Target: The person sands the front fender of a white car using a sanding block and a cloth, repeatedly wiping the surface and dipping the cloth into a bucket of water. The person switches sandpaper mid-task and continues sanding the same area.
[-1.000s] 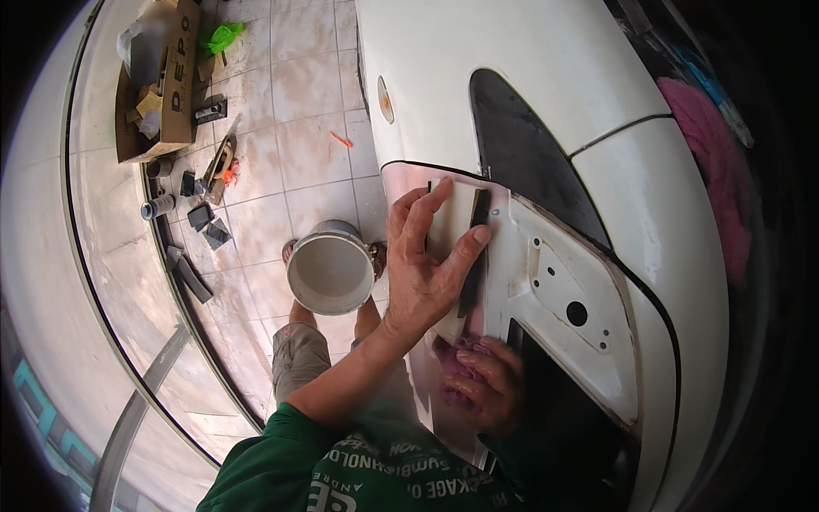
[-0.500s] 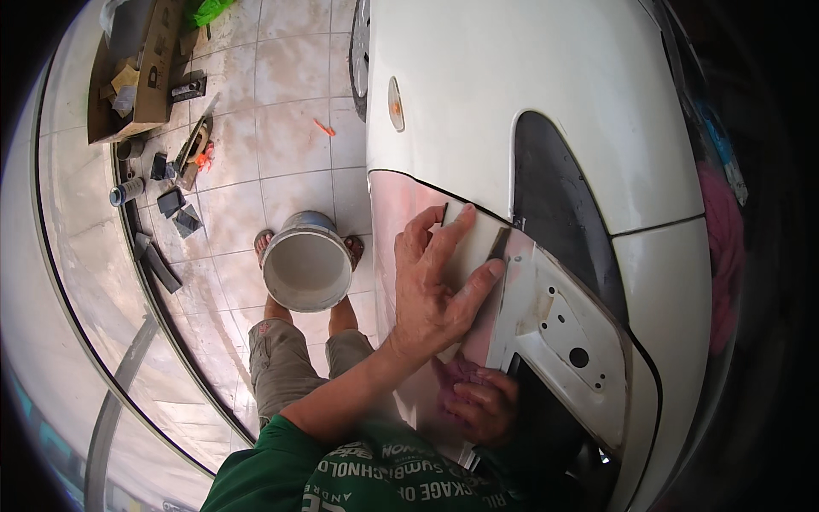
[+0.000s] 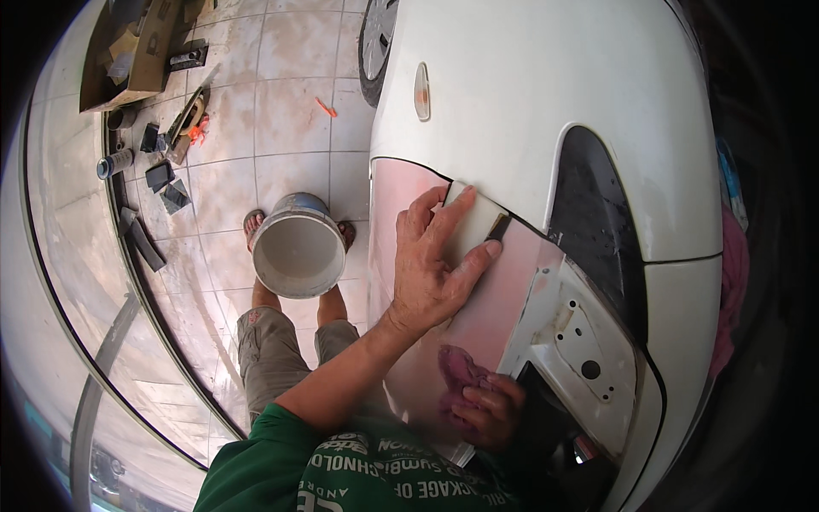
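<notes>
My left hand [image 3: 426,269] presses a pale sanding block [image 3: 474,213] flat on the car door, fingers curled over its left side and thumb along its right. Dark sandpaper [image 3: 498,227] shows at the block's right edge. Beneath it the door panel [image 3: 516,269] has pinkish, dull patches, and the block's upper end lies at the dark gap by the white fender [image 3: 486,102]. Lower down, my right hand [image 3: 490,410] is closed on a crumpled purple cloth [image 3: 458,365], resting near the door's window opening.
A grey bucket [image 3: 258,256] stands on the tiled floor between my feet. Left of it lie dark sandpaper pieces [image 3: 159,176], a can [image 3: 115,163] and tools, with a cardboard box [image 3: 153,60] behind. The bare mirror mount [image 3: 589,341] is right of my hands.
My left hand has slid the sanding block leftward along the panel, away from the mirror mount. More of the purple cloth shows by my right hand. The whole view has shifted slightly.
</notes>
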A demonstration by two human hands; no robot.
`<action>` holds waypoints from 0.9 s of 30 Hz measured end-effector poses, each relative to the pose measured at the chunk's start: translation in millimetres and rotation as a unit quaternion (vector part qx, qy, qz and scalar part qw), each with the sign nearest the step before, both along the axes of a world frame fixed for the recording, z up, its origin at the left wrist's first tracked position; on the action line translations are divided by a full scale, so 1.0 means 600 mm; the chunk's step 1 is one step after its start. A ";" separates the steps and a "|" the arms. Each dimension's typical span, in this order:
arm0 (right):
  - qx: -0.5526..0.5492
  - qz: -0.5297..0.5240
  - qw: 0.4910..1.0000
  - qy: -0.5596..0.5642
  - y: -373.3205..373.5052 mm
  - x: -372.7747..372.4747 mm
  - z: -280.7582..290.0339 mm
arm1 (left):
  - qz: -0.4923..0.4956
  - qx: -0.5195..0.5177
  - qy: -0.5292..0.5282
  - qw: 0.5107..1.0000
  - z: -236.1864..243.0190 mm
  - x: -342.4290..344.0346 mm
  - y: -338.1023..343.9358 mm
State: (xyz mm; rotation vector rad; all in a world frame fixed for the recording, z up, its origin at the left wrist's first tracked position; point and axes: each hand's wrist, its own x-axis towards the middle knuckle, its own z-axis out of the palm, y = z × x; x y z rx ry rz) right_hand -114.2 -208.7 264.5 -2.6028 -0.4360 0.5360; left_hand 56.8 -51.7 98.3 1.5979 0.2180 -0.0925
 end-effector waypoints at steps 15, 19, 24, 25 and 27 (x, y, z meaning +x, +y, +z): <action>-0.044 0.016 0.999 -0.026 -0.009 -0.027 -0.011 | -0.054 -0.041 -0.064 0.996 0.055 -0.022 -0.009; -0.025 0.005 1.000 -0.012 0.012 0.009 -0.002 | 0.008 0.007 0.026 1.000 -0.043 0.016 0.024; -0.033 0.008 0.999 -0.039 -0.001 -0.013 -0.009 | -0.057 -0.049 -0.022 0.997 0.028 -0.017 0.003; -0.033 0.009 0.999 -0.031 0.001 -0.010 -0.004 | -0.039 -0.039 0.006 0.998 0.002 -0.013 0.011; -0.031 0.021 0.999 -0.027 -0.001 -0.006 -0.003 | -0.004 -0.023 0.054 0.998 -0.051 0.003 0.021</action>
